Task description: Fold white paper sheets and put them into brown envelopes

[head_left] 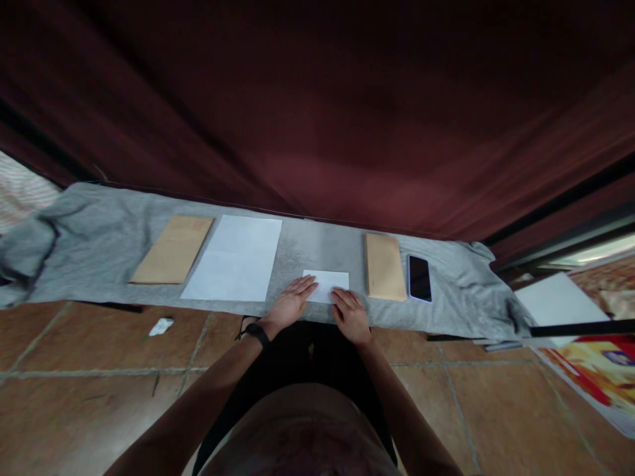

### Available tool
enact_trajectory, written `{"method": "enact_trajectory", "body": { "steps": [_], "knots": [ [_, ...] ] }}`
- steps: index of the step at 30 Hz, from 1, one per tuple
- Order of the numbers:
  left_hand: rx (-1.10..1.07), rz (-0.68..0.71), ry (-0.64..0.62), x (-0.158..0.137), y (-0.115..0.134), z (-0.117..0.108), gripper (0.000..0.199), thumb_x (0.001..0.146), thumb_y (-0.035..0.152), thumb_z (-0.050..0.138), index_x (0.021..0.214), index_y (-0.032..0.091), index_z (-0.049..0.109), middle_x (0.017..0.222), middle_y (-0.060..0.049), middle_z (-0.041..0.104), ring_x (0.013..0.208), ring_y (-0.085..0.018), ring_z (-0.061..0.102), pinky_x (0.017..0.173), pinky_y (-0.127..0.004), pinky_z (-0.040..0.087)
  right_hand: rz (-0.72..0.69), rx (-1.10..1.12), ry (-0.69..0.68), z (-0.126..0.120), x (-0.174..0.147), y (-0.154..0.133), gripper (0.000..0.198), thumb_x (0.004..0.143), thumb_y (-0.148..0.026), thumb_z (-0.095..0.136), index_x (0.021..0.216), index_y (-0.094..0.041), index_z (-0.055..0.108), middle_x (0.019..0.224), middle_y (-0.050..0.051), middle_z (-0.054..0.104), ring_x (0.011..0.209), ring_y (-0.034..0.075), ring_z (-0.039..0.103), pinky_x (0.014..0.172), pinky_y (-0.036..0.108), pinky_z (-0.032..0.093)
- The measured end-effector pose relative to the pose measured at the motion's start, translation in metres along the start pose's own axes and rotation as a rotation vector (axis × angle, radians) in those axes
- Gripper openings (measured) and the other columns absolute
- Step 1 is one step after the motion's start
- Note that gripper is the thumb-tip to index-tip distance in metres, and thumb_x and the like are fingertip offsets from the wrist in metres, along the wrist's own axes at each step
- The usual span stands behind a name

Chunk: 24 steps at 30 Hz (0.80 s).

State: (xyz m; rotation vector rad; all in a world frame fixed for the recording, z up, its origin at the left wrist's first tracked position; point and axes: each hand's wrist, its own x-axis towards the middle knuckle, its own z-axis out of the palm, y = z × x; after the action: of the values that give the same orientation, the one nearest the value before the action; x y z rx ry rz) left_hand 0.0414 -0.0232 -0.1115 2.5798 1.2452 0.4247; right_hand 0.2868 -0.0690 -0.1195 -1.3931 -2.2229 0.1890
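Observation:
A small white folded sheet of paper (325, 281) lies flat on the grey cloth, close to its front edge. My left hand (292, 301) rests with fingers stretched over the paper's left side. On its lower right part lie the fingers of my right hand (351, 314), flat and slightly bent. Neither hand grips anything. To the left is a larger stack of white paper (238, 258), with brown envelopes (173, 251) beyond it. Another pile of brown envelopes (385, 268) sits right of my right hand.
A phone (419, 279) lies beside the right envelopes. The grey cloth (322, 241) covers a long narrow surface backed by a dark red curtain (317, 132). A crumpled white scrap (161, 326) is on the tiled floor (248, 357). A white board (560, 304) and a red printed package (595, 370) stand at right.

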Motion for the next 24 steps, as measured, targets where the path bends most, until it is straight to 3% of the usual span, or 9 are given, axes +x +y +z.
{"method": "enact_trajectory", "body": {
  "steps": [11, 16, 24],
  "knots": [
    [0.049, 0.000, -0.045, 0.003, 0.002, -0.007, 0.067, 0.087, 0.001, 0.038, 0.151, 0.019, 0.047, 0.163, -0.007, 0.039, 0.154, -0.017, 0.029, 0.125, -0.038, 0.030, 0.053, 0.007, 0.030, 0.004, 0.000, 0.001, 0.043, 0.100, -0.016, 0.047, 0.140, -0.020, 0.059, 0.145, 0.007, 0.062, 0.137, 0.019, 0.053, 0.121, 0.041, 0.037],
    [0.002, 0.020, -0.027, 0.000, 0.000, -0.005, 0.060, 0.091, 0.010, 0.046, 0.150, 0.018, 0.048, 0.163, -0.010, 0.040, 0.153, -0.020, 0.031, 0.125, -0.042, 0.032, 0.038, 0.027, 0.023, 0.002, 0.000, 0.000, 0.041, 0.101, -0.024, 0.051, 0.140, -0.019, 0.059, 0.145, 0.009, 0.061, 0.137, 0.021, 0.054, 0.122, 0.044, 0.036],
    [0.017, 0.046, -0.004, -0.001, 0.000, -0.006, 0.056, 0.097, 0.034, 0.054, 0.151, 0.018, 0.048, 0.163, -0.013, 0.038, 0.153, -0.026, 0.032, 0.124, -0.047, 0.033, 0.043, 0.047, 0.054, 0.007, 0.017, -0.001, 0.040, 0.104, -0.018, 0.043, 0.138, -0.018, 0.062, 0.145, 0.008, 0.061, 0.139, 0.020, 0.052, 0.121, 0.043, 0.038]
  ]
}}
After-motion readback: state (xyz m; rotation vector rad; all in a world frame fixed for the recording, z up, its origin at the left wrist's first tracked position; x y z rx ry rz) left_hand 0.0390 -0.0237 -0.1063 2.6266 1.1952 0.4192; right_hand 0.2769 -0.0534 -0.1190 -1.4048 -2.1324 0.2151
